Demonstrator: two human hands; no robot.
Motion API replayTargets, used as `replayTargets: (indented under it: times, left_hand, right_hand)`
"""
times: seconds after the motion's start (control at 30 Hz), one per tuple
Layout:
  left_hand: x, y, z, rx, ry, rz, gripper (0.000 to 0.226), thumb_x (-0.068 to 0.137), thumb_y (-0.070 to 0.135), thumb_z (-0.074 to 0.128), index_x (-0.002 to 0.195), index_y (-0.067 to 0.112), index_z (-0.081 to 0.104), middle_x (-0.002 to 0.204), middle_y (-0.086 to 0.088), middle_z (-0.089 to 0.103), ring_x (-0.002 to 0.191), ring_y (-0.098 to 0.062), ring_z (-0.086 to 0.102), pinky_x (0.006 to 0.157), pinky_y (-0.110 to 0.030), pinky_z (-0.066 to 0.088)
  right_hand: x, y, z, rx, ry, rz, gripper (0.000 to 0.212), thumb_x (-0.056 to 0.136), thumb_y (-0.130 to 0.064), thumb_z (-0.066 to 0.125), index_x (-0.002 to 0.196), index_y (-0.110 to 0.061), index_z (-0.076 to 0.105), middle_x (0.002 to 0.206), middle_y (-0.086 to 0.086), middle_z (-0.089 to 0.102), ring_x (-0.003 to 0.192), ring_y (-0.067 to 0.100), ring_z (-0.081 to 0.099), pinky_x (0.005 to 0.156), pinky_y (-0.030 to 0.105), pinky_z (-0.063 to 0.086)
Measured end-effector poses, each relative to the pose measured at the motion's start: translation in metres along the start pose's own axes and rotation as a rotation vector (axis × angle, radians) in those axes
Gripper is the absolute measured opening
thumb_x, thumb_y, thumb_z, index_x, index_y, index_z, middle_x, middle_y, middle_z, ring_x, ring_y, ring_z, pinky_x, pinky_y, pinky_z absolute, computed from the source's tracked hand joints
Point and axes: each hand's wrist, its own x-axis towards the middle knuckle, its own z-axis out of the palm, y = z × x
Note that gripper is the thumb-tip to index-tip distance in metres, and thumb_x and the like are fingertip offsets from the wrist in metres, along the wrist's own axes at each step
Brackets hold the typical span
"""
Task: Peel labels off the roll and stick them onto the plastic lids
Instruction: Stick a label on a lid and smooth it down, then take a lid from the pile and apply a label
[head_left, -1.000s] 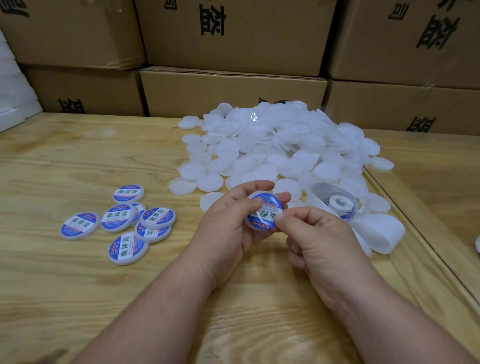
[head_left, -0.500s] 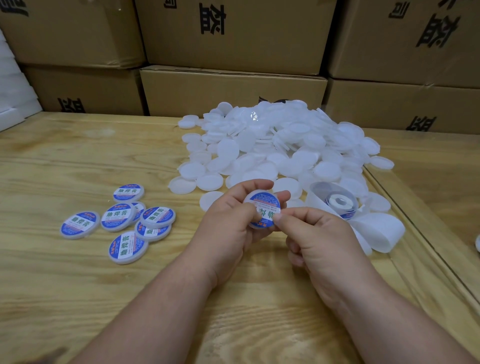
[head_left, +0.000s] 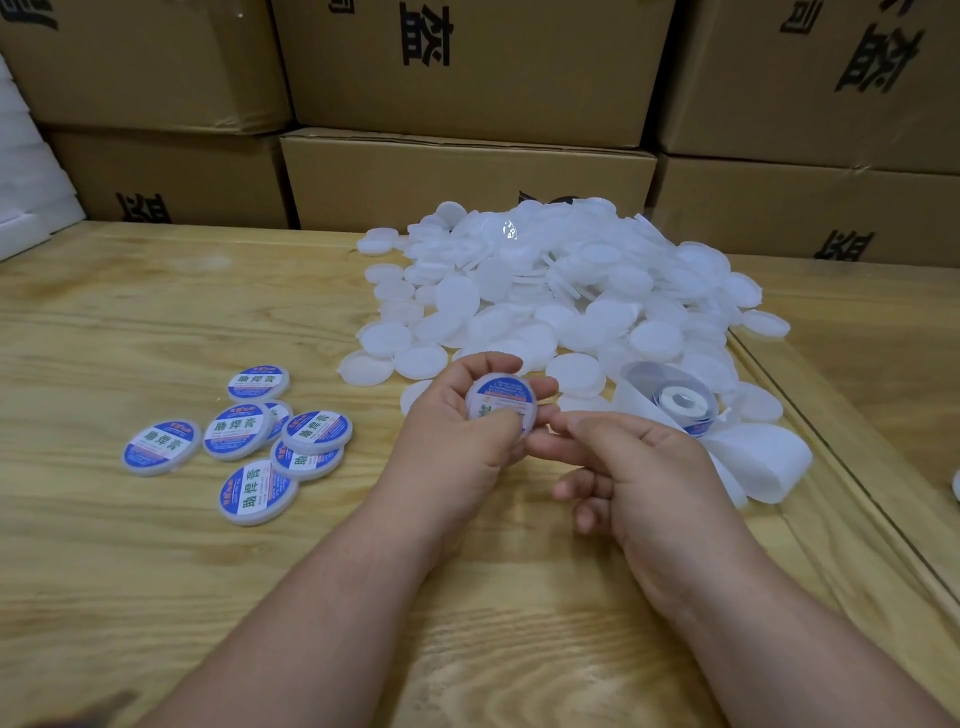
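Left hand (head_left: 457, 431): we grasp the labelled lid (head_left: 500, 402), fingers curled round its rim, thumb over its lower face.
Right hand (head_left: 644, 467): ours hangs relaxed, fingertips just beside the lid's lower edge.
Label roll (head_left: 675, 402): right of our hands, beside the lid pile (head_left: 545, 291).

- Table (head_left: 156, 322): pale wood with plain grain, matt.
- Heap of lids (head_left: 561, 291) at the table's far side: translucent white plastic, smooth, one glinting.
- Labelled lids (head_left: 244, 431) left of the heap: glossy blue-and-white printed paper faces.
- Label roll (head_left: 675, 402) right of the heap: thin, smooth white backing paper.
- Boxes (head_left: 467, 171) behind the table: matt brown cardboard.
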Motion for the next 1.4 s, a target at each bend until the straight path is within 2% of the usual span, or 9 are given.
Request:
replayTargets:
  times: [0.23, 0.37, 0.67, 0.77, 0.97, 1.07, 1.17, 1.27, 1.4]
  left_hand:
    - [0.001, 0.003, -0.006, -0.008, 0.168, 0.016, 0.032, 0.081, 0.007, 0.084, 0.103, 0.02, 0.064, 0.088, -0.004, 0.077, 0.073, -0.021, 0.074, 0.069, -0.03, 0.061]
    - [0.002, 0.005, -0.004, 0.073, 0.179, 0.035, 0.012, 0.098, 0.024, 0.068, 0.108, 0.017, 0.065, 0.097, -0.001, 0.079, 0.08, -0.021, 0.077, 0.064, -0.028, 0.061]
    - [-0.003, 0.018, -0.022, 0.255, 0.339, 0.208, 0.035, 0.109, 0.038, 0.038, 0.11, 0.021, 0.068, 0.1, 0.006, 0.078, 0.089, -0.013, 0.075, 0.069, -0.029, 0.063]
    - [-0.002, 0.031, -0.046, 0.535, 0.45, 0.272, 0.022, 0.105, 0.038, 0.049, 0.102, 0.037, 0.071, 0.088, 0.026, 0.071, 0.082, 0.007, 0.065, 0.066, -0.01, 0.051]
    - [-0.003, 0.048, -0.087, 0.77, 0.65, 0.13, 0.009, 0.083, 0.042, 0.08, 0.084, 0.035, 0.074, 0.072, 0.017, 0.07, 0.064, -0.006, 0.066, 0.042, -0.023, 0.046]
    - [-0.003, 0.049, -0.099, 0.925, 0.695, 0.017, 0.015, 0.082, 0.049, 0.078, 0.08, 0.034, 0.075, 0.072, 0.011, 0.071, 0.06, -0.017, 0.066, 0.052, -0.032, 0.051]
    - [0.001, 0.048, -0.105, 1.066, 0.721, -0.094, 0.019, 0.083, 0.051, 0.075, 0.072, 0.036, 0.074, 0.068, 0.012, 0.07, 0.077, -0.019, 0.07, 0.072, -0.04, 0.057]
    - [0.003, 0.048, -0.102, 1.34, 0.736, -0.159, 0.018, 0.085, 0.055, 0.072, 0.073, 0.042, 0.071, 0.107, 0.009, 0.061, 0.121, -0.029, 0.043, 0.092, -0.042, 0.037]
    - [0.001, 0.046, -0.091, 1.425, 0.765, -0.02, 0.016, 0.088, 0.053, 0.069, 0.101, 0.045, 0.072, 0.135, 0.005, 0.052, 0.129, -0.033, 0.034, 0.104, -0.048, 0.028]
  right_hand:
    - [0.001, 0.001, 0.001, -0.038, 0.049, -0.008, 0.014, 0.095, -0.02, 0.061, 0.095, -0.014, 0.074, 0.09, 0.005, 0.08, 0.054, 0.012, 0.062, 0.044, 0.023, 0.045]
    - [0.002, 0.005, 0.002, -0.077, 0.04, -0.029, 0.014, 0.094, -0.019, 0.061, 0.091, -0.015, 0.075, 0.088, 0.005, 0.08, 0.053, 0.012, 0.06, 0.045, 0.023, 0.044]
    - [0.009, 0.017, 0.013, -0.372, 0.009, -0.175, 0.016, 0.096, -0.023, 0.065, 0.083, -0.024, 0.074, 0.071, -0.005, 0.076, 0.047, 0.0, 0.052, 0.05, 0.018, 0.043]
    - [0.011, 0.017, 0.013, -0.404, 0.0, -0.196, 0.016, 0.096, -0.024, 0.064, 0.084, -0.025, 0.074, 0.07, -0.006, 0.076, 0.05, 0.001, 0.051, 0.052, 0.018, 0.043]
    - [0.012, 0.02, 0.01, -0.389, -0.011, -0.233, 0.016, 0.096, -0.024, 0.064, 0.083, -0.026, 0.074, 0.069, -0.006, 0.075, 0.05, 0.005, 0.05, 0.049, 0.016, 0.044]
    - [0.008, 0.022, 0.009, -0.511, 0.003, -0.371, 0.016, 0.096, -0.023, 0.065, 0.083, -0.029, 0.073, 0.066, -0.01, 0.072, 0.053, 0.002, 0.057, 0.054, 0.011, 0.043]
    - [-0.001, 0.015, 0.01, -0.573, 0.103, -0.776, 0.013, 0.092, -0.022, 0.066, 0.082, -0.022, 0.074, 0.064, -0.005, 0.066, 0.055, 0.013, 0.06, 0.055, 0.021, 0.047]
    - [0.001, -0.001, -0.003, -0.546, 0.353, -1.056, 0.016, 0.091, -0.02, 0.063, 0.089, -0.012, 0.076, 0.064, -0.003, 0.066, 0.057, 0.016, 0.058, 0.058, 0.025, 0.048]
    - [0.012, -0.021, -0.04, -0.702, 0.586, -0.992, 0.016, 0.092, -0.023, 0.065, 0.099, -0.011, 0.074, 0.085, -0.005, 0.063, 0.078, 0.01, 0.052, 0.076, 0.034, 0.049]
